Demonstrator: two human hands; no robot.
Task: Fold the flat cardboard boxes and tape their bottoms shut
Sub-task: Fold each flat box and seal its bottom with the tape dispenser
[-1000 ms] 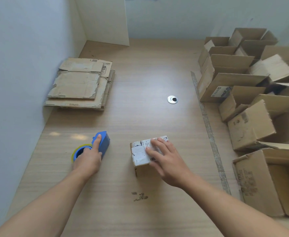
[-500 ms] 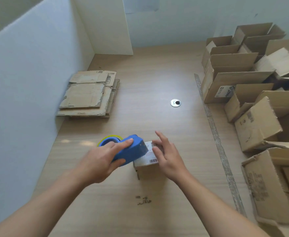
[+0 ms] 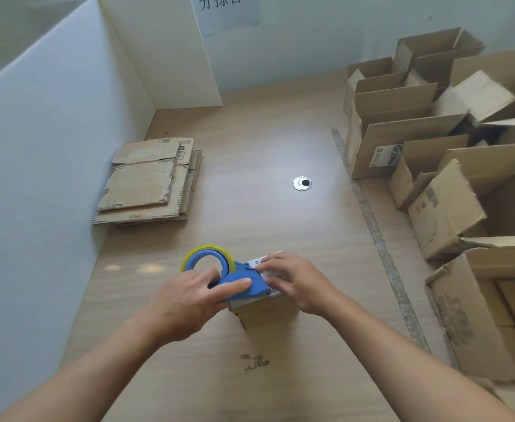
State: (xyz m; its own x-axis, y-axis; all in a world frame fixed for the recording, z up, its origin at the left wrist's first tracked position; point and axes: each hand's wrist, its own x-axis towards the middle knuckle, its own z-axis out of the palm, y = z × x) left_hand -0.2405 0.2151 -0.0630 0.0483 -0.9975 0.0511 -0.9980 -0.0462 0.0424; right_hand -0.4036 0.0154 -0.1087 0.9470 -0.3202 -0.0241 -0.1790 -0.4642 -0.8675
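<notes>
A small folded cardboard box [image 3: 265, 312] stands on the wooden table [image 3: 250, 147] in front of me, its white-labelled flaps facing up. My left hand [image 3: 186, 303] grips a blue tape dispenser [image 3: 238, 284] with a yellow-edged roll and presses its front end onto the box top. My right hand [image 3: 295, 281] lies flat on the right part of the flaps, fingers spread, holding them down. A stack of flat cardboard boxes [image 3: 149, 181] lies at the far left by the wall.
Several folded open boxes [image 3: 432, 147] crowd the right side, past a strip of tape [image 3: 375, 233] stuck along the table. A round metal grommet [image 3: 301, 183] sits mid-table. White partitions [image 3: 37, 147] close off the left and back. Small dark scraps [image 3: 254, 362] lie near me.
My left hand lifted the tape dispenser from the table at the left and brought it right, onto the box top. My right hand stayed on the flaps, shifting slightly right.
</notes>
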